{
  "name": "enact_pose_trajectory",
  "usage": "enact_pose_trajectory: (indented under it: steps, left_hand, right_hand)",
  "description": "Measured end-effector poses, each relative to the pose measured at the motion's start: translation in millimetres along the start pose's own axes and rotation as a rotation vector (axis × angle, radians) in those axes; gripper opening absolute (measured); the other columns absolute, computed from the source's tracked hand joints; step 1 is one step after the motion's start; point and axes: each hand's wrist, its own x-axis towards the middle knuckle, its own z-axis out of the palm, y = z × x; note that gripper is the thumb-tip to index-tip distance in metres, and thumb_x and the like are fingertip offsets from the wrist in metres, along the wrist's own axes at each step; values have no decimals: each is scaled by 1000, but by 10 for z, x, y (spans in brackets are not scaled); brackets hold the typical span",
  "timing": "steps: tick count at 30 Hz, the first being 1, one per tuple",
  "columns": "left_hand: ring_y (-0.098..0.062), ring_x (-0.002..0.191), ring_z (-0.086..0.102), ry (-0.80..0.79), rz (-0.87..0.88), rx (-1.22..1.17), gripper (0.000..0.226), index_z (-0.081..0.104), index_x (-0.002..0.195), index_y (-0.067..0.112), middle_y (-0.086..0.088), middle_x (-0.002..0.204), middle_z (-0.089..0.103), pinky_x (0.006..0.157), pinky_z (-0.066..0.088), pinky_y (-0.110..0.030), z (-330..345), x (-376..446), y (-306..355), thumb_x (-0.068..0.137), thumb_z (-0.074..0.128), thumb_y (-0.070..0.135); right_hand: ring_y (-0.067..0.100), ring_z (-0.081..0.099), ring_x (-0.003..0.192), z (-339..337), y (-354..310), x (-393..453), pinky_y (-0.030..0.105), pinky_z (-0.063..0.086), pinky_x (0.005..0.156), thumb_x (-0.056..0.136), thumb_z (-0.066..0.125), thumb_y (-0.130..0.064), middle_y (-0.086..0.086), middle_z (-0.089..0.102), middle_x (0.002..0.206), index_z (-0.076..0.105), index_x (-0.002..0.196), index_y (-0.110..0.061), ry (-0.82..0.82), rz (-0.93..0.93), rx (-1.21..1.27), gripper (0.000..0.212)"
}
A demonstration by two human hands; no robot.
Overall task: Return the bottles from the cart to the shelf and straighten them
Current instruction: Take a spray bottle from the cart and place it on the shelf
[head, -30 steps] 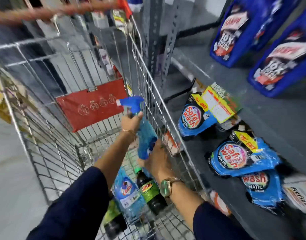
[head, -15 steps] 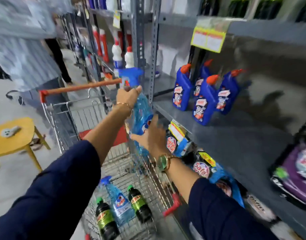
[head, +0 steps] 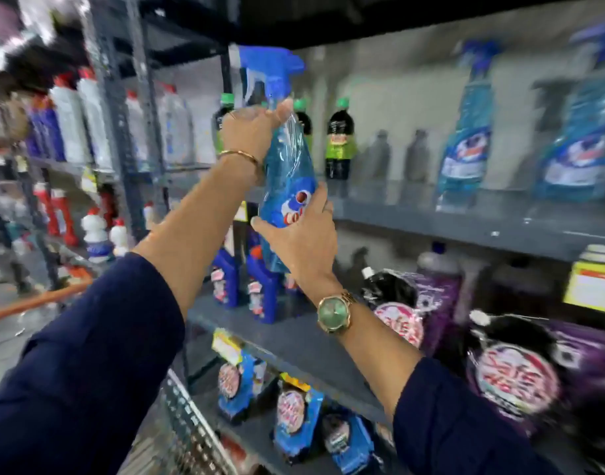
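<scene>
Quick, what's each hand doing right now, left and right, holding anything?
Left hand: closed around the neck of the blue spray bottle, just under its trigger head.
Right hand: closed on the same bottle's lower body, supporting it.

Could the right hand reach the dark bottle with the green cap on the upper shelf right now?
Probably not yet: the right hand is gripping the blue spray bottle with the left hand. The dark green-capped bottle stands unobstructed on the grey shelf.
</scene>
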Motion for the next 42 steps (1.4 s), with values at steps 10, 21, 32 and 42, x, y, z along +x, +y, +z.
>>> enact_pose_trajectory:
  steps: [10,21,32,42]
  left_hand:
    - [-20,85,59,-333,92,-144,31,51,58,25,8,68,56,89,52,-34,1455,52,922,78,66,43]
    - [-20,73,55,-625,15,-388,29,58,63,12,-6,74,59,80,54,-34,2721,-246,1148,74,75,33]
    - [-21,79,60,-814,-21,-476,18,66,67,14,-11,87,65,88,56,-46,3425,-540,1148,76,75,27]
    - [-22,83,61,-894,-15,-493,14,68,82,12,-10,90,66,93,54,-46,3656,-529,1067,80,72,26]
  right_hand:
    - [30,53,112,-1367,265,880,41,47,82,50,76,-62,11,50,127,19,140,-13,360,-25,-234,117]
    - [37,49,116,-2378,819,1222,46,45,87,52,77,-60,16,43,134,13,142,-17,522,140,-474,118]
    - [38,45,120,-2916,1203,1326,48,42,93,54,80,-56,18,39,136,9,142,-18,519,267,-558,119]
    - [39,48,115,-2926,1351,1472,46,44,92,58,80,-51,18,36,135,9,137,-14,486,318,-550,113]
